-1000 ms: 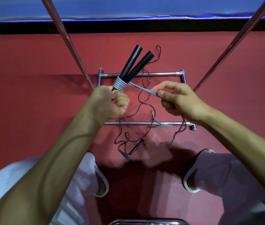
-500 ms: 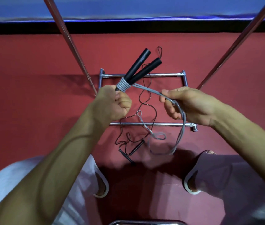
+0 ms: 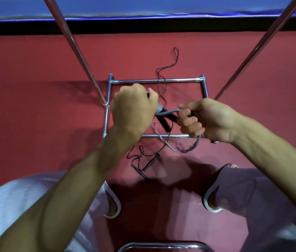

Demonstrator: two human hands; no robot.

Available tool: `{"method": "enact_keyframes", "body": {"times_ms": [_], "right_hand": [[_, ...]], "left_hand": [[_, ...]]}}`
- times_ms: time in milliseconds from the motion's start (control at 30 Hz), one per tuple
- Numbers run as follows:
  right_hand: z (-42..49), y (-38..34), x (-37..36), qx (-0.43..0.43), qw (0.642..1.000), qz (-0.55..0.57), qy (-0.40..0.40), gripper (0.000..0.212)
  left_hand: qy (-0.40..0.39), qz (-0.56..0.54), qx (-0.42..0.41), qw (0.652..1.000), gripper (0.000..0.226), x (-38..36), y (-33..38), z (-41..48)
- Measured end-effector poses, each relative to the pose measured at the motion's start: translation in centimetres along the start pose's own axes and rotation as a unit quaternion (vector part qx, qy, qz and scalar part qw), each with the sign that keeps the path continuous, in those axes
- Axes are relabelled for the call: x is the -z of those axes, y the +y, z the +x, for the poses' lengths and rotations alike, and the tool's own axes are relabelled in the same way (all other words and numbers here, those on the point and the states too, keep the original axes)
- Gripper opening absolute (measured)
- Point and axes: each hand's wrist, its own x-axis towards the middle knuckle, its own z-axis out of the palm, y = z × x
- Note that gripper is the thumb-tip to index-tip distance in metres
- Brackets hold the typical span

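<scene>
My left hand (image 3: 133,107) grips the two black handles (image 3: 165,120) of a jump rope, held together. Their free ends now point down and toward me, mostly hidden behind my fist. Grey rope (image 3: 169,112) is coiled round the handles just right of my fist. My right hand (image 3: 200,118) grips the loose stretch of grey rope, which runs taut to the coil. The rest of the rope (image 3: 185,147) hangs in loops below my right hand.
A second jump rope with thin dark cord and black handles (image 3: 148,165) lies on the red floor. A chrome rectangular frame (image 3: 157,80) sits under my hands, with two slanted chrome poles (image 3: 74,48) rising from it. My knees in light trousers are at the bottom.
My left hand has turned over, swinging the handles from pointing up and away to pointing down toward me. My right hand stayed on the rope and the hanging loop has shortened.
</scene>
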Motion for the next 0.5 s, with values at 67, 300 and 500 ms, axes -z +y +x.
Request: {"method": "enact_keyframes", "body": {"times_ms": [67, 300, 500], "right_hand": [[0.4, 0.4, 0.0, 0.022, 0.985, -0.149, 0.077, 0.045], [-0.8, 0.3, 1.3, 0.28, 0.777, -0.56, 0.071, 0.017], [-1.5, -0.6, 2.6, 0.301, 0.745, -0.595, 0.029, 0.031]], "left_hand": [[-0.058, 0.021, -0.022, 0.998, 0.03, -0.1, 0.2, -0.4], [-0.196, 0.029, 0.024, 0.98, 0.037, -0.2, -0.8, -0.1], [-0.304, -0.049, 0.042, 0.951, 0.044, 0.2, -1.4, 1.3]]}}
